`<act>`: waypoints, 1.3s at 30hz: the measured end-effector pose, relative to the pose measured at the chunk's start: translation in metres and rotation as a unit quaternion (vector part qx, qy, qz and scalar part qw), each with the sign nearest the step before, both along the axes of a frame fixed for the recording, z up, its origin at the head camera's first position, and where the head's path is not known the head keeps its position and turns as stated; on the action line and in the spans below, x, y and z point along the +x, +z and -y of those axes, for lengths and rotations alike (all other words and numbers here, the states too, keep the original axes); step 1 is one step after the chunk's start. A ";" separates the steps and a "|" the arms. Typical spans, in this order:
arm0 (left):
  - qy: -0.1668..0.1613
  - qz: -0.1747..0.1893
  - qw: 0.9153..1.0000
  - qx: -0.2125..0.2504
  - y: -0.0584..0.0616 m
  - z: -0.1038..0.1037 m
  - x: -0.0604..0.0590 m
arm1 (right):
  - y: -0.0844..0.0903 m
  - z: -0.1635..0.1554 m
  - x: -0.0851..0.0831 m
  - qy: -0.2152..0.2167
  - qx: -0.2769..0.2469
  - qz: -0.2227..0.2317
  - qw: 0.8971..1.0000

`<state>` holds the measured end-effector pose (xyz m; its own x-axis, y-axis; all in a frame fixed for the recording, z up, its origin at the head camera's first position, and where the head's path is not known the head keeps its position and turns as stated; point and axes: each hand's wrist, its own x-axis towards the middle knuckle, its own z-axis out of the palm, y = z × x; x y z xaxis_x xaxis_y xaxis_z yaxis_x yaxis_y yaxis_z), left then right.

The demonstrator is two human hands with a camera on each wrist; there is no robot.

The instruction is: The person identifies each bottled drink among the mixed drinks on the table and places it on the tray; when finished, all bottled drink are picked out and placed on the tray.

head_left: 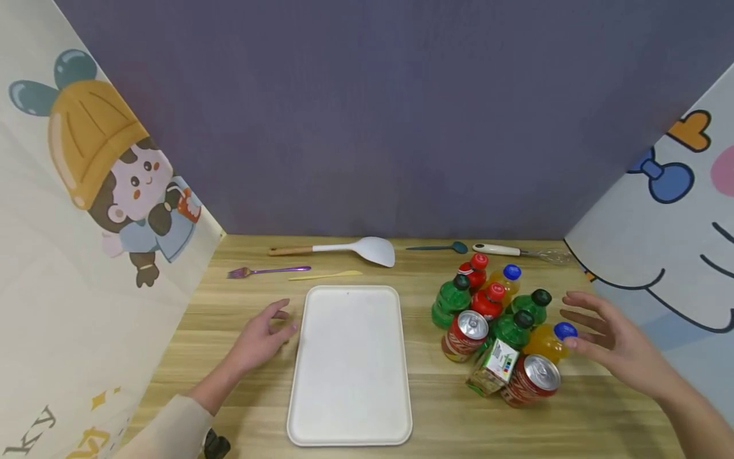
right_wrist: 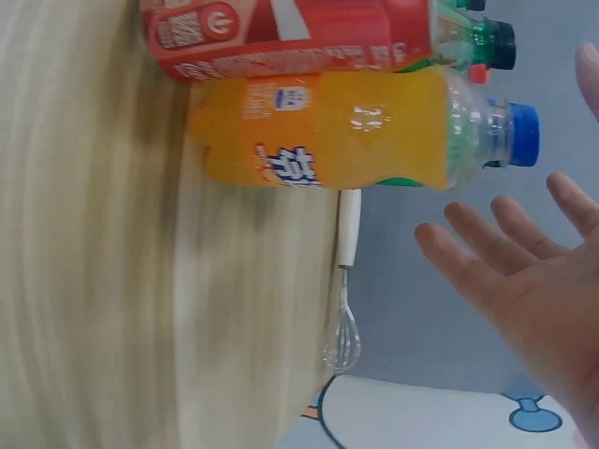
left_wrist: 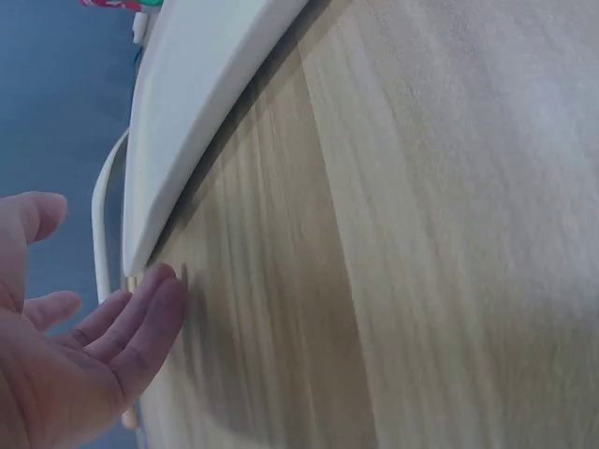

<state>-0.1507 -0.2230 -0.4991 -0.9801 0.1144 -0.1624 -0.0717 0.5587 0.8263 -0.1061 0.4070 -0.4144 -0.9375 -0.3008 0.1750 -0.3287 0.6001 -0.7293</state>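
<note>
Left hand (head_left: 265, 336) released, fingers loosely spread, resting on the wooden table (head_left: 436, 408) just beside the left rim of the white tray (head_left: 350, 363), fingertips (left_wrist: 154, 290) near that rim, grasping nothing. Right hand (head_left: 613, 344) likewise released, fingers spread, hovering just right of the drinks cluster, closest to the orange bottle (head_left: 547, 343) with the blue cap, seemingly not yet touching it; orange bottle (right_wrist: 346, 126) upright at the right edge of the cluster, toward the table's right side.

Around that bottle: two red cans (head_left: 464, 335), a small green juice carton (head_left: 494, 368) tilted between them, green bottles (head_left: 452, 299) with dark caps, red bottles (head_left: 487, 299) with red caps, a second orange bottle (head_left: 507, 277) farther back, all crowded together right of the tray.

Along the table's far edge: white spatula (head_left: 350, 248) with wooden handle, dark teal spoon (head_left: 438, 247), whisk (head_left: 522, 252) with white handle. Nearer, left of centre: purple fork (head_left: 266, 271), thin yellow knife (head_left: 325, 275).
</note>
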 end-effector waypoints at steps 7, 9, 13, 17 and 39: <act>-0.002 0.042 0.996 0.078 -0.004 -0.002 -0.001 | -0.012 0.001 0.008 -0.001 -0.009 0.011 1.000; -0.001 0.055 0.994 0.089 -0.004 -0.003 -0.001 | -0.015 0.001 0.010 -0.011 -0.007 0.016 1.000; 0.003 0.069 0.993 0.092 -0.006 -0.006 0.000 | -0.021 0.001 0.014 -0.022 -0.014 0.023 0.999; 0.013 0.080 0.992 0.101 -0.009 -0.008 0.000 | -0.028 0.001 0.016 -0.004 -0.025 0.015 1.000; 0.048 0.106 0.986 0.119 -0.022 -0.018 -0.001 | -0.050 -0.001 0.017 -0.041 -0.045 0.043 0.997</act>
